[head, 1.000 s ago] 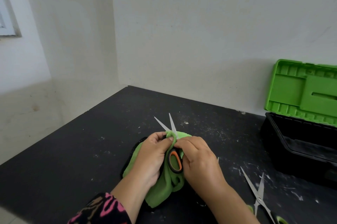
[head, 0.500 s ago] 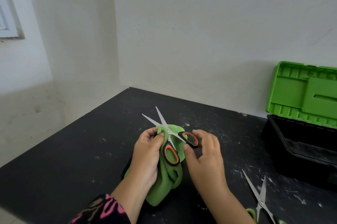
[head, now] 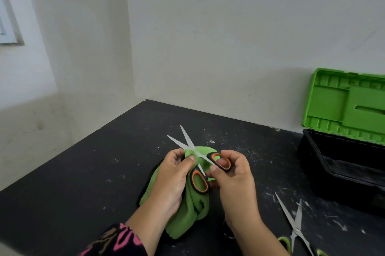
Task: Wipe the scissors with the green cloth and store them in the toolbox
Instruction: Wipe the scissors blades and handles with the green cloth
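Left hand [head: 173, 174] fingers pinch the green cloth [head: 191, 203] around the spread blades of the orange-handled scissors [head: 198, 160]. Right hand [head: 231, 176] fingers grip one handle loop. Open toolbox [head: 341, 172] stands well right on the tabletop [head: 83, 183].

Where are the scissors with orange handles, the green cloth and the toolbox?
scissors with orange handles [head: 200, 181], head view, on the lower orange handle loop.
green cloth [head: 193, 208], head view, on the hanging folds below the handle.
toolbox [head: 343, 164], head view, on the black inside wall.
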Demonstrator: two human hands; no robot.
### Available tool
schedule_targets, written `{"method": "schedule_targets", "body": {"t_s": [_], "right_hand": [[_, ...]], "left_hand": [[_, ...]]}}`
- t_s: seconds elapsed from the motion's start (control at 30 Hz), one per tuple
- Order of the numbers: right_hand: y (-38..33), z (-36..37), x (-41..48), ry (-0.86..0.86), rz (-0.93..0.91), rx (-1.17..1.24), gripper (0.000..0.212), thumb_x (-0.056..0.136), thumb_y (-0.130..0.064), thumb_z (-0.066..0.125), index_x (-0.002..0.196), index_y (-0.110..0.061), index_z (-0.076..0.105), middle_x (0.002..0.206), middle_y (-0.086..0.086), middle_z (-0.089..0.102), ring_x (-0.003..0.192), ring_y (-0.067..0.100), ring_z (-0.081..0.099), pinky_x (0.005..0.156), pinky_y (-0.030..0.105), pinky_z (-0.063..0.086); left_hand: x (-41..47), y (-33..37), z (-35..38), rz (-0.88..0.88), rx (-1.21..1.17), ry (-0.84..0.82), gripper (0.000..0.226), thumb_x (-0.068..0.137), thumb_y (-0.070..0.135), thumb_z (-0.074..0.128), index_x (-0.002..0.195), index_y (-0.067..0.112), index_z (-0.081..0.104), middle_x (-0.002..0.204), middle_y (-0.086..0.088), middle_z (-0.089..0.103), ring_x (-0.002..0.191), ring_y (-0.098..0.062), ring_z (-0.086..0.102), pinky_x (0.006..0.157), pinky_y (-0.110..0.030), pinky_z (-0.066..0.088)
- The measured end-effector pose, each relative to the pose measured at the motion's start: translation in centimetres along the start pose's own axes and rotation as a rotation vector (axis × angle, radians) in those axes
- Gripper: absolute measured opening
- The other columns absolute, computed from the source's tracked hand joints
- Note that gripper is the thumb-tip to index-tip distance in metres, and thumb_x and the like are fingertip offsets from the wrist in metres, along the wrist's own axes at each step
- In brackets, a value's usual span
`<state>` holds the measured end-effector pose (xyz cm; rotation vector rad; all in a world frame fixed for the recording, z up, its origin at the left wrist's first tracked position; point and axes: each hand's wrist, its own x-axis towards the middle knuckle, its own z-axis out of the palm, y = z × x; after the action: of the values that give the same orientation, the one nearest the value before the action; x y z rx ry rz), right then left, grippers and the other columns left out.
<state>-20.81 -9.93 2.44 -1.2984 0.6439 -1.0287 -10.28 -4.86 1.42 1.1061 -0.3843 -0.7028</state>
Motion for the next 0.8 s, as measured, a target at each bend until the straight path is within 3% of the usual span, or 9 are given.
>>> {"method": "schedule_targets", "body": {"t_s": [0.17,0.27,0.37,0.47,0.57,0.67,0.73,0.8], "right_hand": [[0.1,0.1,0.1,0.041,0.103,0.250,0.035,0.089,0.004,0.052,0.115,-0.020,0.048,0.096,0.006,0.061,0.064,0.016,0.063,0.053,0.029,0.050],[0.0,0.1,0.2,-0.019,0.240,0.352,0.015,0.091,-0.008,0.054,0.105,-0.013,0.059,0.090,0.011,0.066,0.065,0.018,0.063,0.055,0.031,0.051],[-0.3,-0.2,0.4,-0.038,0.296,0.369,0.010,0.090,-0.013,0.055,0.095,-0.012,0.064,0.083,0.011,0.068,0.064,0.019,0.063,0.056,0.032,0.050],[-0.6,-0.5,0.6,0.021,0.297,0.396,0.009,0.091,-0.013,0.055,0.092,-0.014,0.063,0.081,0.009,0.069,0.063,0.018,0.062,0.056,0.032,0.049],[-0.7,-0.5,0.7,0.050,0.303,0.422,0.008,0.090,-0.014,0.055,0.091,-0.016,0.062,0.084,0.008,0.071,0.062,0.016,0.062,0.059,0.033,0.050],[-0.6,-0.3,0.6,0.031,0.307,0.442,0.008,0.090,-0.013,0.055,0.090,-0.016,0.062,0.091,0.011,0.069,0.065,0.017,0.062,0.060,0.034,0.050],[-0.5,-0.1,0.4,0.001,0.304,0.443,0.009,0.089,-0.012,0.055,0.092,-0.015,0.062,0.095,0.015,0.067,0.071,0.020,0.061,0.062,0.035,0.051],[-0.4,0.1,0.1,-0.049,0.296,0.429,0.010,0.089,-0.011,0.055,0.096,-0.013,0.062,0.098,0.017,0.068,0.078,0.023,0.062,0.064,0.037,0.052]], "left_hand": [[-0.3,0.0,0.0,0.033,0.014,-0.038,0.006,0.087,0.001,0.060,0.093,0.003,0.059,0.080,-0.014,0.069,0.069,-0.024,0.065,0.069,-0.040,0.052],[-0.5,0.2,-0.1,0.053,0.016,-0.072,0.004,0.086,0.000,0.061,0.089,0.003,0.062,0.079,-0.013,0.070,0.067,-0.022,0.066,0.062,-0.033,0.053],[-0.6,0.2,-0.1,0.033,0.032,-0.044,0.008,0.086,0.001,0.060,0.088,0.007,0.064,0.080,-0.013,0.072,0.066,-0.022,0.067,0.062,-0.033,0.053],[-0.1,-0.2,-0.3,0.101,0.219,0.089,0.021,0.087,0.004,0.057,0.100,0.020,0.062,0.098,-0.005,0.070,0.083,-0.015,0.067,0.071,-0.029,0.051],[-0.4,0.0,-0.6,0.309,0.433,0.189,0.037,0.087,0.000,0.051,0.101,0.034,0.055,0.112,0.006,0.055,0.099,0.000,0.055,0.079,-0.021,0.044],[-1.2,0.4,-0.6,0.396,0.434,0.068,0.016,0.091,0.018,0.054,0.087,0.027,0.067,0.093,0.001,0.066,0.086,-0.005,0.061,0.075,-0.022,0.047],[-1.5,0.7,-0.6,0.329,0.453,-0.103,0.022,0.085,0.041,0.054,0.081,0.024,0.068,0.080,-0.005,0.068,0.074,-0.015,0.062,0.068,-0.029,0.048],[-1.4,0.9,-0.7,0.275,0.510,-0.208,0.024,0.084,0.045,0.058,0.074,0.024,0.066,0.070,-0.005,0.065,0.062,-0.016,0.056,0.059,-0.031,0.045]]}}
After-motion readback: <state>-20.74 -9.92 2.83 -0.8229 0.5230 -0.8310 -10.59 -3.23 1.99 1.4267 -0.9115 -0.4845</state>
